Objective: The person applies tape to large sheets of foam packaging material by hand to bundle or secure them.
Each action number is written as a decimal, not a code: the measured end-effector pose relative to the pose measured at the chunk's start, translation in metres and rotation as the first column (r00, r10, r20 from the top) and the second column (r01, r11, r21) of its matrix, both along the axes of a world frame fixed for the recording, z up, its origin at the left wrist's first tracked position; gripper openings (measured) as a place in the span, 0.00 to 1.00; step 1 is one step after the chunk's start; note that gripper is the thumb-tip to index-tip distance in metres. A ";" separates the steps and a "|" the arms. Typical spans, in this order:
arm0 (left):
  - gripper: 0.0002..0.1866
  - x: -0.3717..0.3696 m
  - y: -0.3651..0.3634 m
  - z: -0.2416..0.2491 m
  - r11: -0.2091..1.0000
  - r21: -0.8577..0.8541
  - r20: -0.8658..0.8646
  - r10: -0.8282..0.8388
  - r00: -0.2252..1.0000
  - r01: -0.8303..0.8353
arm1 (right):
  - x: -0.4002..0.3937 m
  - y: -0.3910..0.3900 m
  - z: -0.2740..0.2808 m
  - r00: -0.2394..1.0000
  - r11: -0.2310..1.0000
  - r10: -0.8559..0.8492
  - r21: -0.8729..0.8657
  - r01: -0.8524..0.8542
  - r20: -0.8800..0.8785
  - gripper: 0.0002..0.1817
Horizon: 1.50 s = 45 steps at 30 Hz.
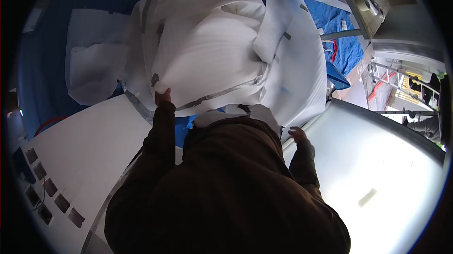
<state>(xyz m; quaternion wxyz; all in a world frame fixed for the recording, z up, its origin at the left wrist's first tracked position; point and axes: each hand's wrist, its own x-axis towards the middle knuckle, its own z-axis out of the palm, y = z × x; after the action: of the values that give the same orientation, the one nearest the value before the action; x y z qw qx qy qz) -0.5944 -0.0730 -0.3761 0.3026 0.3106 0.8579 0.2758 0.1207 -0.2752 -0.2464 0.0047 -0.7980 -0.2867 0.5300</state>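
A large white foam sheet (207,55), creased and joined with strips of grey tape (207,99), fills the upper middle of the view. My left hand (163,96) is closed at the sheet's lower left edge, with a small round white thing at its fingertips that I cannot make out clearly. A dark piece of tape (155,79) lies just above it. On the right, my right hand (297,134) is off the sheet, beside the edge of a bright white panel. Its fingers are apart and slightly curled, with nothing seen in them.
Blue sheeting (347,27) lies beyond the foam. A white board (94,136) with several square cutouts stands at the left, and a bright white panel (377,159) at the right. Past that are a metal ladder (389,78) and a person's leg (424,126).
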 end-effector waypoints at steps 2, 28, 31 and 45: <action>0.27 -0.013 -0.006 -0.021 0.993 -0.097 0.013 0.075 0.997 -0.074 | 0.009 -0.027 -0.001 0.983 0.958 -0.167 -0.247 0.145 -0.073 0.28; 0.54 0.387 -0.317 0.074 0.875 -0.475 0.410 0.316 0.855 -0.095 | -0.166 0.302 0.276 0.061 0.297 0.947 0.788 -0.539 -0.315 0.13; 0.53 0.392 -0.379 0.061 0.855 -0.499 0.434 0.391 0.812 -0.145 | -0.279 0.264 0.356 -0.521 0.084 0.837 0.981 -0.176 -0.165 0.24; 0.32 0.449 -0.826 0.038 0.137 -0.584 0.411 0.900 -0.145 -0.800 | -0.602 -0.054 0.485 -0.968 -0.229 0.210 0.970 0.084 0.133 0.29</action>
<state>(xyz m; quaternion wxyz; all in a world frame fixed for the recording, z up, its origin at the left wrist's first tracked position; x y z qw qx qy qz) -0.1455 -0.8989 -0.3383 0.3642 -0.4835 0.6636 0.4396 -0.4815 -0.3293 0.2389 -0.1382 0.5184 -0.6902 0.4856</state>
